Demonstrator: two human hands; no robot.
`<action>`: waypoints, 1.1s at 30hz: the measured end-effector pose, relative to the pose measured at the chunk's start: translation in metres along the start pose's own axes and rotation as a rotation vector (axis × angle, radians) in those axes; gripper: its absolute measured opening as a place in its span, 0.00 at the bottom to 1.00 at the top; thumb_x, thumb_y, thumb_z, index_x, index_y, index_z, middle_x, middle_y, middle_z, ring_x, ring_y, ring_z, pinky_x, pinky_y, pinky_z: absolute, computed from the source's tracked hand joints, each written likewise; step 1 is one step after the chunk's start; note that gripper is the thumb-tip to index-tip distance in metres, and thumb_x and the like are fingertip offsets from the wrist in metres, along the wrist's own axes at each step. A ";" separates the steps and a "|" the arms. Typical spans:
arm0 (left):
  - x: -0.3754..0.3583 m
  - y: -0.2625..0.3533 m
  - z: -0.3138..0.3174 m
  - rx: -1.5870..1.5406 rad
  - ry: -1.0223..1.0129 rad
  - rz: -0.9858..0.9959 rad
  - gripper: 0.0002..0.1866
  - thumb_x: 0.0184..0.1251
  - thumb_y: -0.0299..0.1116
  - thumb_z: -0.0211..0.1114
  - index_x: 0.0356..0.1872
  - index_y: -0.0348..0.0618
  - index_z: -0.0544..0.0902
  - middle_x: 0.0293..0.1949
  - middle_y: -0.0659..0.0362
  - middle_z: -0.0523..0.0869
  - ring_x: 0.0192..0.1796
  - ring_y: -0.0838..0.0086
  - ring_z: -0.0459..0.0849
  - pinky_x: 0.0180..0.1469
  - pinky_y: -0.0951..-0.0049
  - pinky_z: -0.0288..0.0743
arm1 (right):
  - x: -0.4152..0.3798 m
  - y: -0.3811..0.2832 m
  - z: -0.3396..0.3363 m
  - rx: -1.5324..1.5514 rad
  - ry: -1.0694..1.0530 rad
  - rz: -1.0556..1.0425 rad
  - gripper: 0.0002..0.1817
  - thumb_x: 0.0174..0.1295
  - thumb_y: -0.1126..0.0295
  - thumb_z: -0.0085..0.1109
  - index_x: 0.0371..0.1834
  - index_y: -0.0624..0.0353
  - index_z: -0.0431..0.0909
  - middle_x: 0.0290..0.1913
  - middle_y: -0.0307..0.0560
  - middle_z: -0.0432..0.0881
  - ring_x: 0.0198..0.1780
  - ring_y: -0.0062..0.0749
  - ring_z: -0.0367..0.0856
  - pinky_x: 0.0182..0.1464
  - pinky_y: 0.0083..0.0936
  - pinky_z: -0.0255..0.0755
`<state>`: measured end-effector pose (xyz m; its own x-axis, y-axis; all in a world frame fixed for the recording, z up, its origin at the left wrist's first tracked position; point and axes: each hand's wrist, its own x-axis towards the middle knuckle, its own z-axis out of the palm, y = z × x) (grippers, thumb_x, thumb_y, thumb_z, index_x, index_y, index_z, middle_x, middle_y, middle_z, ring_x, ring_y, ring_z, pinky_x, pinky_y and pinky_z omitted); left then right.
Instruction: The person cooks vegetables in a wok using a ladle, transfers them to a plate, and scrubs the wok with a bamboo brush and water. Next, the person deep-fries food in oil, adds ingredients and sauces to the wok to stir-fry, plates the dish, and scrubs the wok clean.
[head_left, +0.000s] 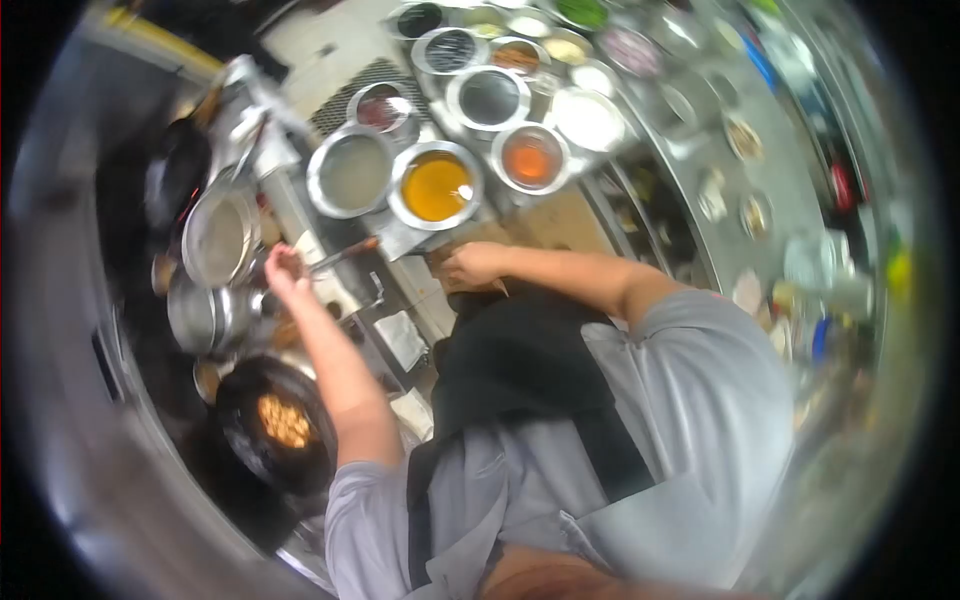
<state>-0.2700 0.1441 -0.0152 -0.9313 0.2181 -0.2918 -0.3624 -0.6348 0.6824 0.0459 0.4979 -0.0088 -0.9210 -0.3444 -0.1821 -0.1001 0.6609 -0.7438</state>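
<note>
From my remote seat I read the scene left to right. At the near left a black wok [275, 425] holds golden food. Above it, my left hand [285, 268] is closed around a ladle handle [345, 255], whose long axis runs right and slightly far, toward the bowl of orange sauce [436, 187]. The ladle's bowl end I cannot make out. My right hand [475, 265] rests loosely curled on the surface [560, 225] edge, holding nothing I can see. The sauce bowl lies just beyond both hands, about midway between them, but only the left carries the tool.
</note>
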 end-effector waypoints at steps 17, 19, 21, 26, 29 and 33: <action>-0.032 -0.247 -0.098 1.094 0.300 -0.667 0.39 0.61 0.52 0.70 0.63 0.30 0.73 0.56 0.43 0.81 0.53 0.56 0.83 0.55 0.56 0.78 | -0.519 0.100 -0.122 1.194 0.117 1.148 0.21 0.68 0.57 0.60 0.56 0.59 0.80 0.33 0.43 0.85 0.32 0.25 0.83 0.37 0.25 0.79; -0.031 -0.237 -0.064 1.393 0.463 -0.672 0.40 0.61 0.52 0.70 0.68 0.35 0.69 0.57 0.47 0.79 0.51 0.53 0.80 0.53 0.49 0.75 | -0.540 0.105 -0.166 1.149 0.299 1.084 0.21 0.69 0.55 0.59 0.56 0.59 0.79 0.33 0.45 0.85 0.30 0.26 0.84 0.34 0.26 0.79; -0.041 -0.241 -0.059 1.133 0.687 -0.289 0.46 0.59 0.56 0.70 0.73 0.43 0.61 0.63 0.48 0.75 0.54 0.53 0.78 0.55 0.47 0.72 | -0.570 0.121 -0.201 0.894 0.627 1.175 0.21 0.71 0.54 0.54 0.50 0.62 0.81 0.31 0.47 0.86 0.29 0.27 0.83 0.32 0.24 0.77; -0.066 -0.253 -0.016 1.362 0.633 -0.410 0.44 0.63 0.52 0.68 0.75 0.48 0.58 0.67 0.48 0.71 0.60 0.51 0.75 0.59 0.45 0.69 | -0.707 0.271 -0.173 -0.297 1.075 1.679 0.20 0.66 0.51 0.58 0.40 0.58 0.84 0.27 0.42 0.85 0.28 0.26 0.84 0.32 0.25 0.78; -0.041 -0.245 -0.024 1.206 0.554 -0.658 0.40 0.65 0.48 0.67 0.74 0.44 0.62 0.68 0.48 0.71 0.62 0.50 0.74 0.61 0.47 0.69 | -0.726 0.295 -0.161 0.122 1.044 1.590 0.16 0.63 0.54 0.63 0.37 0.57 0.85 0.27 0.43 0.85 0.26 0.28 0.83 0.31 0.26 0.79; 0.000 -0.252 -0.103 1.084 0.436 -0.692 0.36 0.66 0.47 0.67 0.70 0.38 0.67 0.68 0.46 0.72 0.57 0.49 0.79 0.60 0.48 0.73 | -0.711 0.273 -0.166 0.013 1.190 1.482 0.12 0.62 0.60 0.64 0.37 0.58 0.83 0.24 0.42 0.83 0.25 0.26 0.82 0.28 0.25 0.77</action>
<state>-0.1753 0.2275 -0.2564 -0.5344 -0.1270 -0.8356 -0.7819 0.4497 0.4317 0.6105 1.0339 0.0243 0.0034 0.9930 -0.1180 0.9004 -0.0544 -0.4316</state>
